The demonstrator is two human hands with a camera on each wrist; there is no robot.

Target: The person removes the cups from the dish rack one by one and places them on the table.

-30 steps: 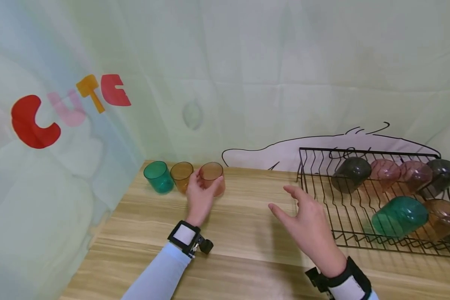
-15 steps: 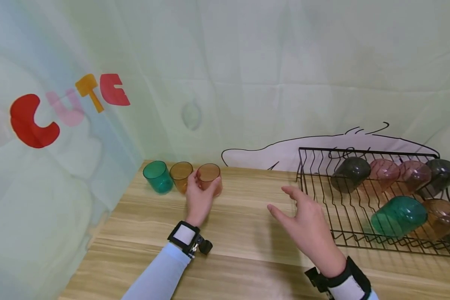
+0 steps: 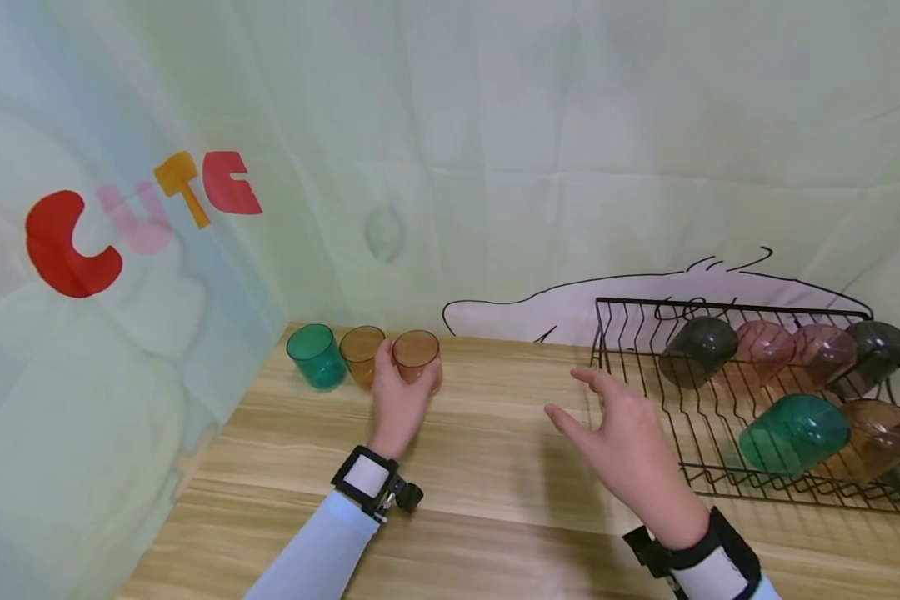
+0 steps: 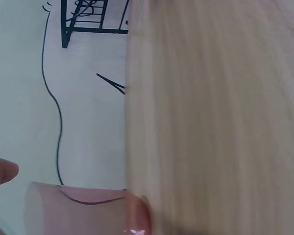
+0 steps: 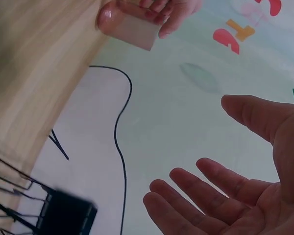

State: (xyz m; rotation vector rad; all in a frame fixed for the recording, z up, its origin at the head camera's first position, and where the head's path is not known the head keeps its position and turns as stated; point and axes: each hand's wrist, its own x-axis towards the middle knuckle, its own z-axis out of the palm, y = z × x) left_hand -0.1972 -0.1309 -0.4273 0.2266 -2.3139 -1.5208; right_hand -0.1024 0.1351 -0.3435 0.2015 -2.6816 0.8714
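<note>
My left hand [image 3: 399,404] has its thumb and fingers round a pink cup [image 3: 417,354] standing upright at the table's back. In the left wrist view the pink cup [image 4: 88,210] shows beside a fingertip. Just left of it stand an amber cup [image 3: 362,346] and, at the row's end, a teal cup [image 3: 317,358]. My right hand [image 3: 633,450] hovers empty left of the rack, thumb and fingers spread apart. The right wrist view shows that right hand [image 5: 225,196] holding nothing, with the pink cup [image 5: 130,24] far off under the left hand.
A black wire rack [image 3: 678,425] stands at the right. Lying tilted in it are a teal cup [image 3: 795,435], an amber cup [image 3: 877,437], a dark grey cup [image 3: 699,350] and several others. A fabric backdrop [image 3: 495,167] rises behind the wooden table [image 3: 480,533].
The pink cup and my left fingers have shifted slightly left, closer to the amber cup. My right hand has moved a little to the right.
</note>
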